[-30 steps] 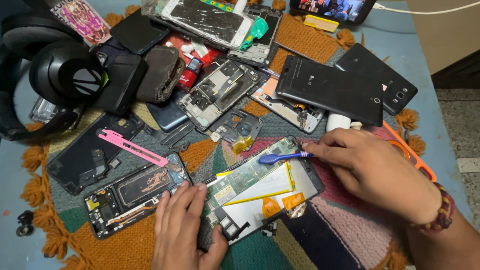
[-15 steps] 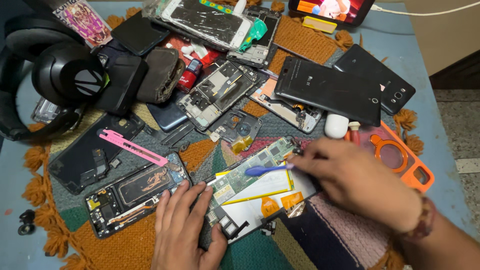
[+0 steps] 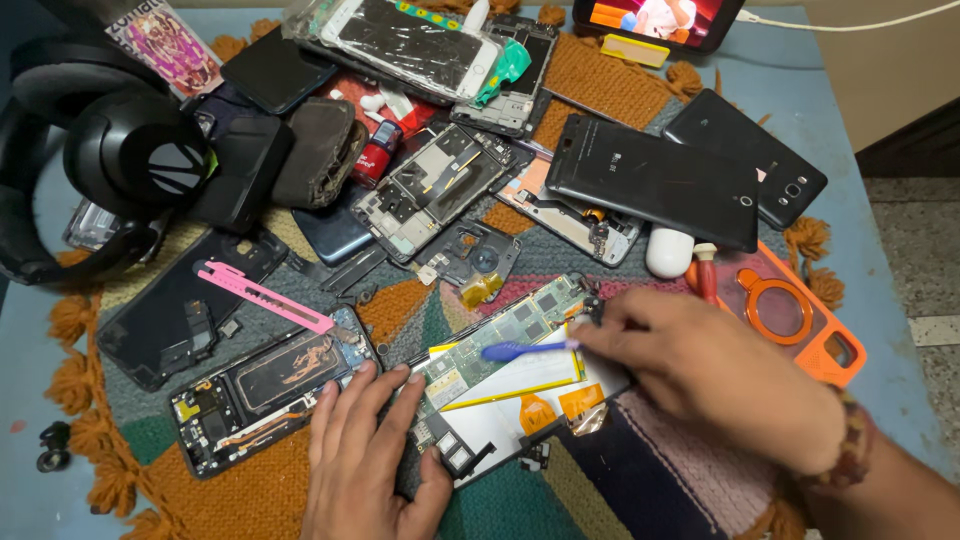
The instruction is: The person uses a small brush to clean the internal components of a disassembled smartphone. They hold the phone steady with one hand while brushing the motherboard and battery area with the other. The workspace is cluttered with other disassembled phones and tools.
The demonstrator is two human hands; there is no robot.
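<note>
Tightly hemmed opened phone [image 3: 520, 370], both hands.

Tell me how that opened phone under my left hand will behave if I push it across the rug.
The opened phone is flat, so it will probably slide, not roll. The woven rug likely drags on it. Its exposed board and orange flex strips look fragile; the left hand pins one end.

A blue surface, a woven mat, a tiled floor

A blue surface [image 3: 850, 120] carries a striped woven mat [image 3: 640, 470] with orange tassels. To the right lies speckled tiled floor [image 3: 925, 250]. At the far right stands a beige panel [image 3: 880, 70]. The light is dim and warm.
</note>
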